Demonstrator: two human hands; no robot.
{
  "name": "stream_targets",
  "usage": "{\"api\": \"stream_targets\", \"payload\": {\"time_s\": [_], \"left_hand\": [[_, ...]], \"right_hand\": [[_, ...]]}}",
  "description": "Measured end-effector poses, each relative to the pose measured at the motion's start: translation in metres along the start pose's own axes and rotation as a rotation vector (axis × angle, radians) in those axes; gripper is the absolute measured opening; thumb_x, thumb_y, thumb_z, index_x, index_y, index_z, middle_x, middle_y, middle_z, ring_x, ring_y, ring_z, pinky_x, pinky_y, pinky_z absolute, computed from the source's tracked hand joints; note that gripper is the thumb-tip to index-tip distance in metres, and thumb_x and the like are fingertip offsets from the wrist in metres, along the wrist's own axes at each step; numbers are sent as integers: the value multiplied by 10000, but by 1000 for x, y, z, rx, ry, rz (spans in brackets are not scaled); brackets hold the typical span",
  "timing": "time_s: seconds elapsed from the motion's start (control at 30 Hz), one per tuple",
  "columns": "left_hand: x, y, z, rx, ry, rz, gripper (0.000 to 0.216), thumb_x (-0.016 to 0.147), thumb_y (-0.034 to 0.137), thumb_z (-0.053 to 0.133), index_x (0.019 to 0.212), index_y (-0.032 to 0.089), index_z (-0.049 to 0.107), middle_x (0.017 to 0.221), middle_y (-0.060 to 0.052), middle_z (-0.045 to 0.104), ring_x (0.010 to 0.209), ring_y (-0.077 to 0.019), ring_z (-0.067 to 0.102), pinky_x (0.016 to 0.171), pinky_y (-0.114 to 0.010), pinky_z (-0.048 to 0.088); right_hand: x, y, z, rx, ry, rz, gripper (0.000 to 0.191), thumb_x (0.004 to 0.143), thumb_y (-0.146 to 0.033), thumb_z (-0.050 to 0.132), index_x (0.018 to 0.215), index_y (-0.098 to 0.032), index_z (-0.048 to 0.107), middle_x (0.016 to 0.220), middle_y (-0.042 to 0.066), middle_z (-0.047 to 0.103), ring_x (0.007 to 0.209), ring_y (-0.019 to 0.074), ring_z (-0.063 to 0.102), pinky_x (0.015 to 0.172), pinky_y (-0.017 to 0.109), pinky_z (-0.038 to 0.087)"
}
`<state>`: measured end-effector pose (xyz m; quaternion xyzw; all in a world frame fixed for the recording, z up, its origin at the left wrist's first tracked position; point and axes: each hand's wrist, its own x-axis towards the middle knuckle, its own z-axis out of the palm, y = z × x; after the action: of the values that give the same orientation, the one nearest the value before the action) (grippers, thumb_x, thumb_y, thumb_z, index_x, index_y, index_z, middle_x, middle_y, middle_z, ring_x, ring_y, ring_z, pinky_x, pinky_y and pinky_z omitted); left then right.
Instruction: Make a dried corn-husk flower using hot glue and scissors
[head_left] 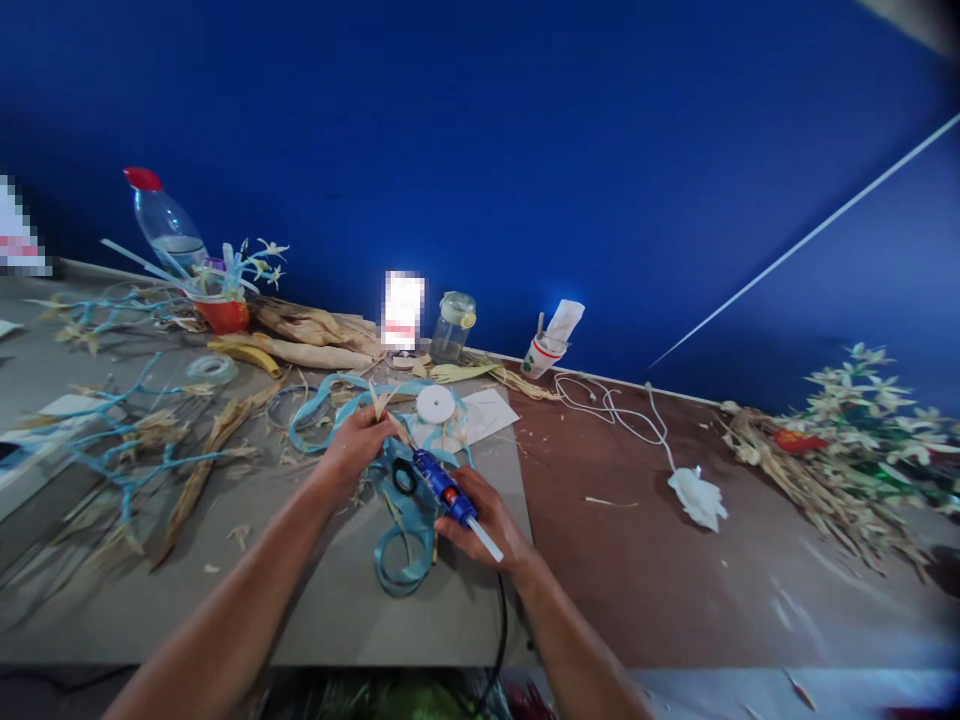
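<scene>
My right hand (484, 520) is wrapped round a blue hot glue gun (431, 475), whose white glue stick (486, 540) juts from its back end. The gun's nozzle points up and left, close to my left hand (360, 440). Between the fingers of that hand is a small pale dried-husk flower (381, 400), pinched near the nozzle; whether the two touch I cannot tell. Light-blue ribbon (405, 560) lies in loops under and around both hands. A white spool (436, 404) sits just beyond them, and a black ring (405, 477) shows beside the gun.
Blue-wrapped branches (135, 460) and dried husks (315, 330) spread over the left side. Along the wall stand a red cup (225, 315), a glass jar (452, 330) and a white cup (544, 355). A white cable (622, 410) and a flower bunch (862, 440) lie right.
</scene>
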<state>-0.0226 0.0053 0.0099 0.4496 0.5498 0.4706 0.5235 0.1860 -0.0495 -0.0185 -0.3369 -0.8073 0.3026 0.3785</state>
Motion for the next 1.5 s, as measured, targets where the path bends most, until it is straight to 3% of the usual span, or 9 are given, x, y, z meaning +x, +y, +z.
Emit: {"api": "stream_targets", "payload": {"time_s": [0.33,0.5,0.77,0.97,1.1,1.17,1.27,1.4,1.5], "left_hand": [[-2,9,-2,41,38,42,104,583,247,561,550,150,577,463,50,423,441,-73,341,433,-207,250],[0,2,0,45,42,37,108,585,249,557,546,150,568,456,56,415,440,-74,344,438,-210,256],[1,-5,5,97,27,102,103,614,249,557,590,153,529,491,68,406,452,-75,336,445,-213,234],[-2,-6,8,185,-83,277,124,685,276,544,660,155,526,565,47,447,531,-99,410,503,-225,292],[-9,-3,13,312,-86,338,118,729,279,520,698,165,507,580,45,438,537,-102,403,512,-229,297],[-12,-3,15,413,-40,384,132,748,288,502,682,175,485,556,55,395,515,-99,368,501,-231,276],[-13,-6,17,567,26,503,172,769,286,475,633,185,447,551,49,387,512,-106,354,507,-243,259],[-11,-12,16,684,23,616,149,777,252,450,643,187,448,588,30,430,537,-120,388,532,-252,278],[-10,-13,15,698,18,646,119,759,213,449,642,192,438,585,32,417,536,-123,389,530,-252,280]], "right_hand": [[1,-19,-12,-26,127,51,195,753,-314,607,856,-180,510,890,58,473,793,183,503,687,313,459],[-18,-13,-35,-267,187,141,287,665,-165,631,931,-180,526,972,76,462,834,193,523,690,302,481],[-77,25,-68,-715,162,393,297,690,-204,596,987,-206,588,1058,120,491,821,265,601,662,380,532],[-80,14,-80,-594,83,464,390,716,-298,619,1093,-205,590,1095,130,498,925,290,592,791,425,516],[-53,-7,-91,-429,370,434,283,800,-318,555,1062,-221,598,1035,130,571,761,236,592,695,389,511],[-28,-17,-83,-271,426,416,216,818,-305,538,994,-205,614,970,109,615,804,233,603,722,371,501],[17,-28,-52,-108,331,392,202,771,-267,580,944,-175,630,850,62,625,729,180,595,676,307,490],[58,-35,-4,-109,260,322,188,716,-198,614,899,-159,638,857,44,606,638,119,536,634,259,465],[67,-35,11,-126,288,332,121,743,-212,610,841,-146,637,823,47,610,650,126,539,630,257,452]]}}
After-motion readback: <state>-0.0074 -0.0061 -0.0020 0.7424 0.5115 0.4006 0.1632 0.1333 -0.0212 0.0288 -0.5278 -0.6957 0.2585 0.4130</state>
